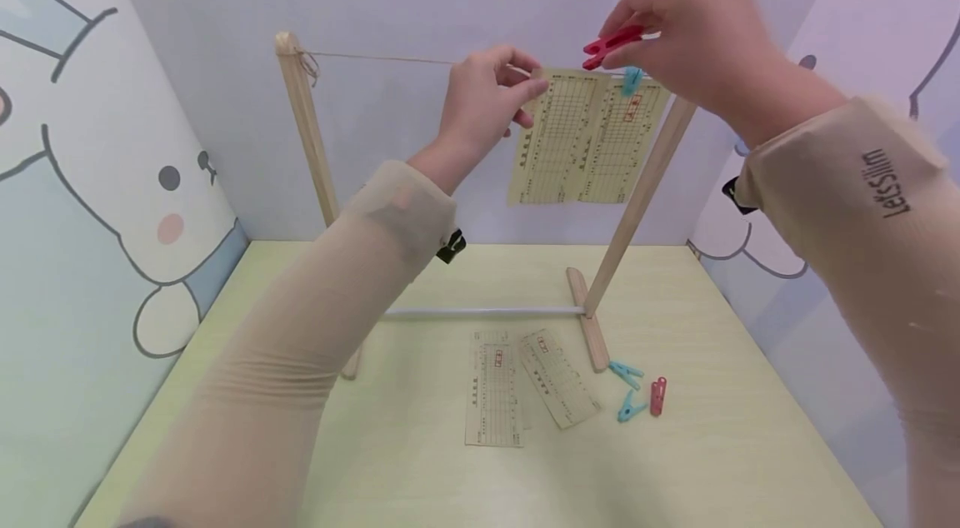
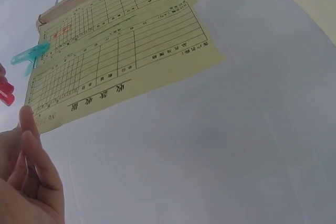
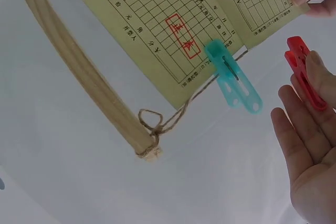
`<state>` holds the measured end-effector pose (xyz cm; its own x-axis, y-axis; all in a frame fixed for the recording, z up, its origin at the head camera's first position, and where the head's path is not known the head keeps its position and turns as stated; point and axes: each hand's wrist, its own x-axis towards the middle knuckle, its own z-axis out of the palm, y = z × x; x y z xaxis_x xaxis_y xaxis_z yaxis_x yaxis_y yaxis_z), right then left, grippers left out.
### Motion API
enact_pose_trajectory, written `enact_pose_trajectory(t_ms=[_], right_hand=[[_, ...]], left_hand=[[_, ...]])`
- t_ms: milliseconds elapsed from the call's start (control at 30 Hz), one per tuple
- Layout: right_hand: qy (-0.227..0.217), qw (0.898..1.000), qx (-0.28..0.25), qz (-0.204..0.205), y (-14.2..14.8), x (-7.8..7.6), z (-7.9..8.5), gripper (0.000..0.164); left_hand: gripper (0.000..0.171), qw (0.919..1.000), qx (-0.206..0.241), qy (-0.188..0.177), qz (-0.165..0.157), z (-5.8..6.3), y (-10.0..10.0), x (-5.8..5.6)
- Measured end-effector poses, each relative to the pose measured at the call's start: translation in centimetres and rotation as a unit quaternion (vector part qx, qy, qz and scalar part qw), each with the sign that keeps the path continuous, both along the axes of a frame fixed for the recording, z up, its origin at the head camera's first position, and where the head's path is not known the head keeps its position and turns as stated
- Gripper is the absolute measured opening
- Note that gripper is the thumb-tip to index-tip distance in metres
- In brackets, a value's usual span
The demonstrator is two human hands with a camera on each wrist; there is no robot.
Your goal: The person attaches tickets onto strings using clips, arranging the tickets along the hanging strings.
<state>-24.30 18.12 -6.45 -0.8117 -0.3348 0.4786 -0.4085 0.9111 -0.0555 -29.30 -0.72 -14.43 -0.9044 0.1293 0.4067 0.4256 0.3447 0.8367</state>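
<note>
At the top left corner of a pale yellow receipt slip (image 1: 555,149), my left hand (image 1: 487,95) pinches the paper between thumb and fingers, by the string (image 1: 382,57). Beside it, to the right, a second receipt slip (image 1: 617,153) with a red stamp hangs from a teal clothespin (image 3: 231,74) clipped over the string. Above the slips my right hand (image 1: 705,37) holds a red clothespin (image 3: 305,74) between thumb and fingers. The pin's tip is near the top edge of the slips, apart from the paper. In the left wrist view the fingertips (image 2: 31,124) meet the slip's corner.
The string is tied between two wooden posts (image 1: 307,124) joined low down by a white rod (image 1: 480,311). More receipt slips (image 1: 495,395) lie on the table (image 1: 375,461). Two blue clothespins (image 1: 628,407) and a red clothespin (image 1: 657,396) lie to their right.
</note>
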Motion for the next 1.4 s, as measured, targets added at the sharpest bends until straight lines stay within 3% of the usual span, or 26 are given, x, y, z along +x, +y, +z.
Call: enact_pose_trajectory(t_ms=[267, 533, 967, 1400], right_hand=[[-0.006, 0.999, 0.034, 0.011, -0.9, -0.6, 0.1, 0.025], [-0.031, 0.999, 0.036, 0.014, -1.6, -1.1, -0.2, 0.023], [-0.036, 0.998, 0.049, 0.023, -2.2, -1.9, -0.3, 0.02], [-0.071, 0.996, 0.06, 0.015, -2.3, -2.5, -0.5, 0.021]], left_hand=[[0.024, 1.0, 0.002, 0.006, -0.005, -0.2, -0.1, 0.1], [0.027, 0.9998, 0.01, 0.016, -0.004, -0.3, -0.1, 0.2], [0.033, 0.9999, 0.0, 0.014, -0.003, -0.4, 0.0, 0.0], [0.028, 0.9997, -0.003, 0.024, -0.001, -0.3, 0.1, 0.2]])
